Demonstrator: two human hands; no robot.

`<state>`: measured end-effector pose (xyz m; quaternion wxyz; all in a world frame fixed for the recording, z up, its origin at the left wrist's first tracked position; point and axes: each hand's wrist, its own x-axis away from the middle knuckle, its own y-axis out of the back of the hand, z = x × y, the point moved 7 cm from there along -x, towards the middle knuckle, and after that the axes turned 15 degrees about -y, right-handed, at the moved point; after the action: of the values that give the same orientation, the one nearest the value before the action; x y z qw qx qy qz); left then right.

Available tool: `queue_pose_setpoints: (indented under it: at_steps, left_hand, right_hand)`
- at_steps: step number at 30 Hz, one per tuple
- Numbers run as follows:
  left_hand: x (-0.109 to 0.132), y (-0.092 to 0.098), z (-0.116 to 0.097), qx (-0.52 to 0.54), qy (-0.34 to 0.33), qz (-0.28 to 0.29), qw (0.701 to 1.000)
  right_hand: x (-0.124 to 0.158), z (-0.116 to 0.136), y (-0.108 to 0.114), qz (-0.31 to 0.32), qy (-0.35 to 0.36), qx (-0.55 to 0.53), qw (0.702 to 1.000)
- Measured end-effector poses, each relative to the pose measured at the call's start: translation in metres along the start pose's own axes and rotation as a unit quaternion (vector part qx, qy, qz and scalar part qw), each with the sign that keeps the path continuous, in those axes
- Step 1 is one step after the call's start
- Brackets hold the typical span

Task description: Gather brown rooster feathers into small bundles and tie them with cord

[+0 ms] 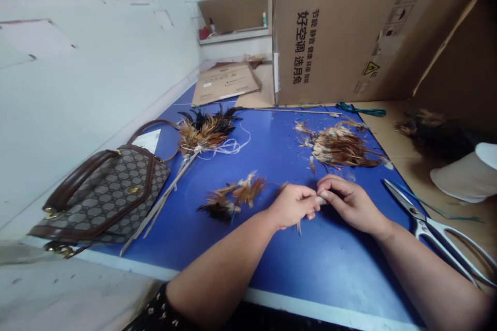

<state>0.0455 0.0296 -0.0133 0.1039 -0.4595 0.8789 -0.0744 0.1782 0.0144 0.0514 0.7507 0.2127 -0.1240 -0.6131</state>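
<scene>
Two hands meet over the near side of the blue counter [272, 152]: the left hand [292, 207] and the right hand [351, 202] pinch a small pale piece [319, 200] between fingertips, too small for me to identify. Loose feathers [248, 191] lie to the left, a brown feather pile [341, 147] beyond, scissors [417, 215] at right, a patterned handbag [112, 191] far left.

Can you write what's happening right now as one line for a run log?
left hand: pinching small pale piece | right hand: pinching same piece | brown feather pile: beyond right hand | scissors: right of right hand
</scene>
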Motion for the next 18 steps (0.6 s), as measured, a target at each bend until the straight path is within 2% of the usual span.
queue_pose_setpoints:
  at_steps: [1,3,5,6,8,10,14,18]
  left_hand:
    - [-0.001,0.002,0.0,-0.015,-0.007,-0.015,1.0]
    - [-0.004,0.008,-0.002,-0.012,-0.024,-0.067,0.997]
    - [-0.008,0.016,-0.004,0.014,-0.046,-0.13,0.99]
    - [-0.009,0.02,-0.005,0.023,-0.057,-0.158,0.986]
    - [-0.011,0.027,-0.006,0.038,-0.075,-0.204,0.975]
    - [-0.012,0.032,-0.007,0.06,-0.083,-0.234,0.967]
    - [-0.012,0.035,-0.007,0.122,-0.075,-0.274,0.951]
    - [-0.012,0.037,-0.004,0.148,-0.07,-0.299,0.94]
  right_hand:
    - [-0.002,0.0,0.002,-0.028,0.0,0.011,1.0]
    - [-0.008,-0.002,0.01,-0.122,-0.009,0.057,0.991]
    - [-0.018,-0.007,0.017,-0.205,-0.032,0.15,0.967]
    - [-0.024,-0.011,0.017,-0.227,-0.049,0.205,0.951]
    - [-0.039,-0.02,0.013,-0.231,-0.087,0.295,0.923]
    - [-0.053,-0.03,0.009,-0.226,-0.113,0.326,0.911]
    - [-0.063,-0.033,0.004,-0.222,-0.096,0.302,0.922]
    - [-0.046,-0.017,-0.002,-0.216,-0.043,0.259,0.941]
